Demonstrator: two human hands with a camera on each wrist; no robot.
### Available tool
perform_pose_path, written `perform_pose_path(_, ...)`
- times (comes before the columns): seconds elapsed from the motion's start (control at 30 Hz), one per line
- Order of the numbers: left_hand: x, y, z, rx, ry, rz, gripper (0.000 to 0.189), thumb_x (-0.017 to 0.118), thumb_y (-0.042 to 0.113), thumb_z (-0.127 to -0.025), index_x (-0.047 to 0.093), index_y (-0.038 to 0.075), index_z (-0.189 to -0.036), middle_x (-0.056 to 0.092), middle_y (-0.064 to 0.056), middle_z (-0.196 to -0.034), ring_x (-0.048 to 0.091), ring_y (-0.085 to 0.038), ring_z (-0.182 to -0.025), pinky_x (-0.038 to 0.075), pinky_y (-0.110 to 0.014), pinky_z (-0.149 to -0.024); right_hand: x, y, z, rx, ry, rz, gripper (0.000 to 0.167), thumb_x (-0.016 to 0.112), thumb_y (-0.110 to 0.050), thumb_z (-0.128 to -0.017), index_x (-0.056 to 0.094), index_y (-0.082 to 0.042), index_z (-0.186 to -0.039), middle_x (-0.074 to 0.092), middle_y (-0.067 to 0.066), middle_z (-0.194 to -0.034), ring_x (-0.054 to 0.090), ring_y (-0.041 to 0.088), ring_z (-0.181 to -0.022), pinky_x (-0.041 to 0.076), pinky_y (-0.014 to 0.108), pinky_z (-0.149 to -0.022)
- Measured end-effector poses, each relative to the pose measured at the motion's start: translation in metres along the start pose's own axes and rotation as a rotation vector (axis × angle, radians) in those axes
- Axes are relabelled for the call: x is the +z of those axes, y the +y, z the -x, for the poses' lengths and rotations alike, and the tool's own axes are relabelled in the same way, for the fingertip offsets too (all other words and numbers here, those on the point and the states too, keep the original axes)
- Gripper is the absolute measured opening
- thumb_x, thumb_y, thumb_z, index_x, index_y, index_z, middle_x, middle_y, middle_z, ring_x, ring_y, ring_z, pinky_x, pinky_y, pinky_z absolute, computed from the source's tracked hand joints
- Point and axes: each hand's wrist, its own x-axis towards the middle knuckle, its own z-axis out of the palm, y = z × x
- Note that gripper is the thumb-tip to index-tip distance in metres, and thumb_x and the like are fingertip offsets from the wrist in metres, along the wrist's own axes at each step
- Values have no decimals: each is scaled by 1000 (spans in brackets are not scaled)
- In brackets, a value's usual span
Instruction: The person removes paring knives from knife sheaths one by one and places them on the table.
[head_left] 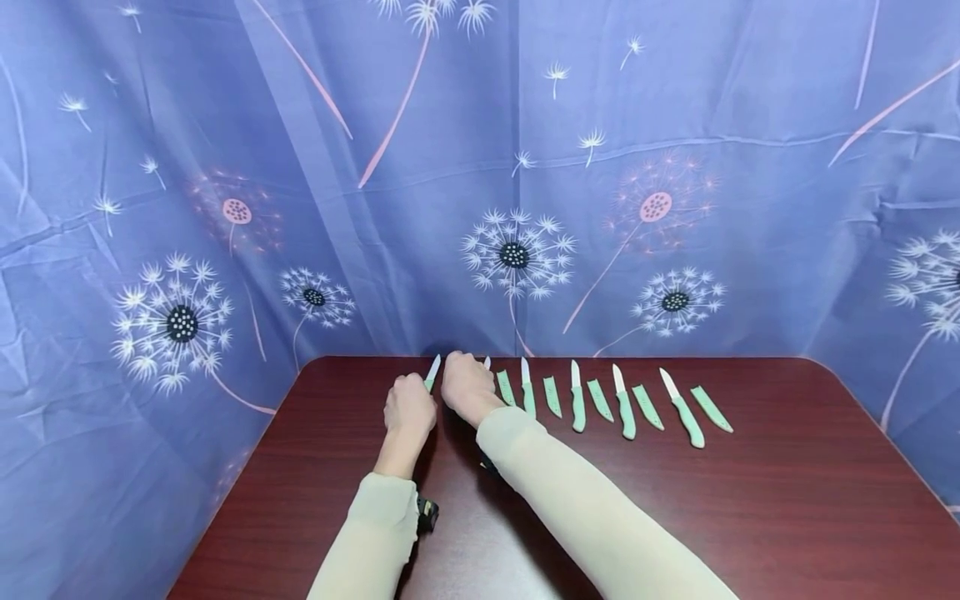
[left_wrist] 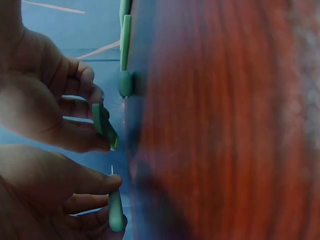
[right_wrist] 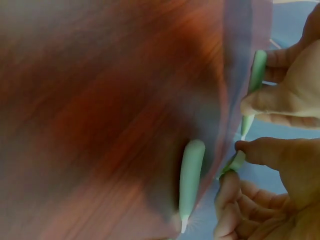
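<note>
My left hand (head_left: 410, 404) grips the pale green handle of a small paring knife (left_wrist: 115, 210), its blade pointing away toward the curtain in the head view. Just to its right, my right hand (head_left: 468, 387) pinches a green knife sheath (right_wrist: 235, 161) between thumb and fingers. Both wrist views show the blade's tip end close to the sheath, and the two hands side by side over the far part of the table. The head view hides the sheath behind the right hand. Another knife (right_wrist: 191, 177) lies beside the right hand, mostly covered by it in the head view.
To the right, along the far side of the dark red wooden table (head_left: 795, 500), several unsheathed knives (head_left: 577, 408) alternate with green sheaths (head_left: 647, 407). A blue curtain (head_left: 420, 275) with dandelion prints hangs right behind the table's far edge.
</note>
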Motion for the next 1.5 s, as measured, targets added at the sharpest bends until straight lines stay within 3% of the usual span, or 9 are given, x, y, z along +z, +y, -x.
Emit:
perform_pose_path(0.3, 2, -2, -4, -11, -23, -1, 14, 68, 10, -96, 71, -4, -101, 67, -23, -100, 70, -46, -95, 59, -60, -78, 10, -4, 3, -25, 7, 4, 15, 53, -8, -107, 68, -7, -104, 76, 15, -111, 74, 36, -100, 60, 52, -84)
perform_pose_path(0.63, 5, -9, -7, 22, -28, -21, 15, 76, 12, -92, 71, -2, -92, 71, -26, -100, 72, -46, -91, 59, -60, -75, 13, -8, 5, -12, -32, -5, 14, 60, -7, -101, 74, -9, -100, 77, 11, -112, 75, 34, -101, 60, 51, -86)
perform_pose_path(0.87, 4, -8, -9, -11, -59, -22, 17, 78, 15, -94, 72, -1, -91, 72, -25, -101, 72, -45, -92, 60, -59, -76, 17, -4, 1, -11, -37, -41, 23, 49, -3, -107, 71, -8, -104, 76, 13, -112, 74, 33, -100, 61, 47, -81)
perform_pose_path(1.23, 2, -8, -9, -9, -73, 5, 14, 77, 14, -94, 74, 0, -92, 72, -24, -101, 72, -44, -93, 59, -59, -77, 8, -4, 7, -33, -42, -63, 15, 55, -3, -105, 70, -6, -101, 77, 14, -101, 75, 29, -88, 60, 40, -70)
perform_pose_path(1.5, 3, -8, -9, -19, -95, 22, 15, 76, 14, -95, 72, 2, -86, 72, -22, -98, 72, -43, -91, 59, -58, -76, 6, -3, 8, 26, -60, -103, 19, 53, -1, -105, 68, -7, -96, 76, 14, -100, 74, 29, -86, 59, 42, -67)
